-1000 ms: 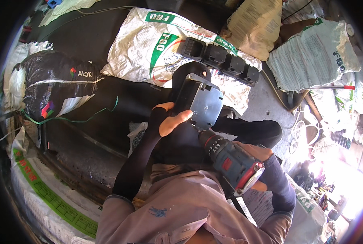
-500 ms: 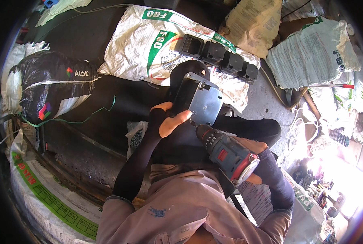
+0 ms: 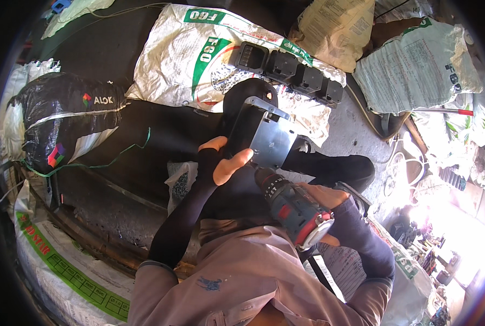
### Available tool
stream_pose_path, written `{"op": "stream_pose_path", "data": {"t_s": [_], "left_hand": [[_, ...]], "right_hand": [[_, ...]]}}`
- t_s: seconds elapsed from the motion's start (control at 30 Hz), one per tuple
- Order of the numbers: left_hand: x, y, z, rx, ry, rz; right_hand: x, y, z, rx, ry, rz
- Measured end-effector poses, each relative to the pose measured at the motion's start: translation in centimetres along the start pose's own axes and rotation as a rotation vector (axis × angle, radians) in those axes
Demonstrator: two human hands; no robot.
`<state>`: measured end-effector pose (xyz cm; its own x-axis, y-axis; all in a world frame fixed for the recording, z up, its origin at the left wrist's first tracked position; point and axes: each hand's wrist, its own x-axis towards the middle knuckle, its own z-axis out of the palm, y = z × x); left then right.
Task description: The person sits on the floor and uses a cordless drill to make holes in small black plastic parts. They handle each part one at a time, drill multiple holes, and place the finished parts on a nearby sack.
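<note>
Two hands busy: left hand [image 3: 226, 163] grip pinching metal plate [image 3: 269, 138]; right hand [image 3: 321, 198] grip wrapped around drill [image 3: 294, 209].

The left hand [image 3: 223, 163] grips the near-left edge of a metal plate [image 3: 268, 136] held over the person's lap, with the cordless drill [image 3: 294, 209] in the right hand [image 3: 321, 198] just right of it, its tip apparently touching the plate's near edge. Beyond the plate, a row of boxes [image 3: 288, 73] lies on a woven sack [image 3: 199, 54].
</note>
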<state>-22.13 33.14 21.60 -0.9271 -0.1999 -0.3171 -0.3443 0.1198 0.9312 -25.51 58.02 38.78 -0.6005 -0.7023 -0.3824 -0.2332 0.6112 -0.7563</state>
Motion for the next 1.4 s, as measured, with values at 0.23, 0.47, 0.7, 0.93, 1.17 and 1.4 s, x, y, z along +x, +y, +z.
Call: {"op": "stream_pose_path", "data": {"t_s": [0.23, 0.47, 0.7, 0.93, 1.17, 1.4], "left_hand": [[0.2, -0.4, 0.0, 0.065, 0.007, 0.064], [-1.0, 0.3, -1.0, -0.031, -0.033, -0.012], [-2.7, -1.1, -2.3, 0.214, 0.016, 0.020], [-4.6, 4.9, -3.4, -0.337, 0.122, -0.055], [0.4, 8.6, 1.8, -0.919, -0.299, -0.184], [1.3, 8.2, 2.1, -1.035, -0.396, -0.206]], "right_hand": [[0.2, -0.3, 0.7, -0.018, 0.005, 0.056], [-1.0, -1.5, -0.6, -0.183, -0.024, -0.065], [-1.1, -0.9, -0.9, -0.100, -0.068, -0.127], [-3.1, 1.3, -3.0, 0.060, 0.064, -0.069], [-4.6, 2.3, -1.6, -0.019, 0.394, -0.052], [-4.7, 2.6, -1.1, 0.169, 0.422, -0.085]]}}
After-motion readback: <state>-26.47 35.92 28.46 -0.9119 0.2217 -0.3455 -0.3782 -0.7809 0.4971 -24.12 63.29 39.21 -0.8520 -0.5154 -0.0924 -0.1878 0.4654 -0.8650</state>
